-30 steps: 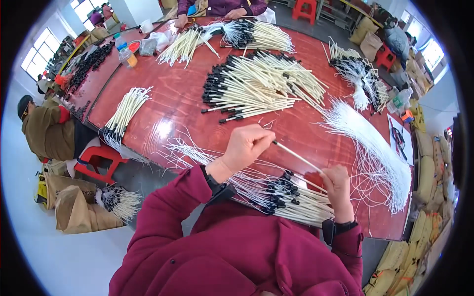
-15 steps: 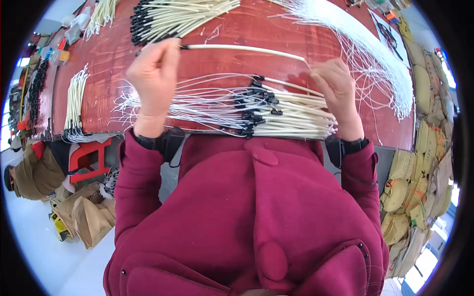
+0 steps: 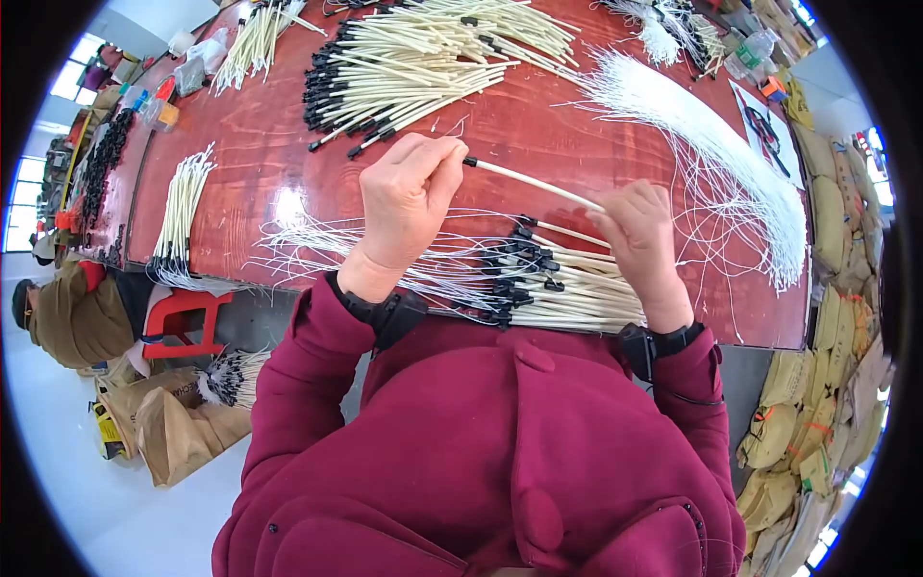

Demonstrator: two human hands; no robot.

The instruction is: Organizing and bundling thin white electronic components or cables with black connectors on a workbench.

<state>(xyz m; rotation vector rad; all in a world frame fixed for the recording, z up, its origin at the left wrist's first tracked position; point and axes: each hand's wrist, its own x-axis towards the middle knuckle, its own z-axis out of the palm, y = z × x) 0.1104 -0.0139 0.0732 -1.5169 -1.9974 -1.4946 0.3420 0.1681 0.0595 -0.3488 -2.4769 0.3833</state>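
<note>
A thin cream-coloured tube point(image 3: 535, 182) with a black end piece stretches between my hands above the table. My left hand point(image 3: 408, 200), closed in a pinch, has the tube's black end just beyond its fingertips; what lies inside the fingers is hidden. The fingers of my right hand point(image 3: 638, 231) are closed round the tube's other, lower end, which they cover. Beneath and between the hands, along the near table edge, lies a bundle of similar tubes point(image 3: 582, 300) with black ends and long white strings point(image 3: 322, 245) trailing left.
The red table point(image 3: 260, 183) holds a large heap of cream tubes point(image 3: 413, 72) at the back. Long white strings point(image 3: 731, 173) spread on the right, and a smaller tube bundle point(image 3: 183, 212) lies left. Sacks point(image 3: 812, 385) line the right side; a red stool point(image 3: 187, 327) stands left.
My left hand has come rightward, closer to my right hand. The tube now slants down to the right, with its right end inside my right hand. The whole view has shifted.
</note>
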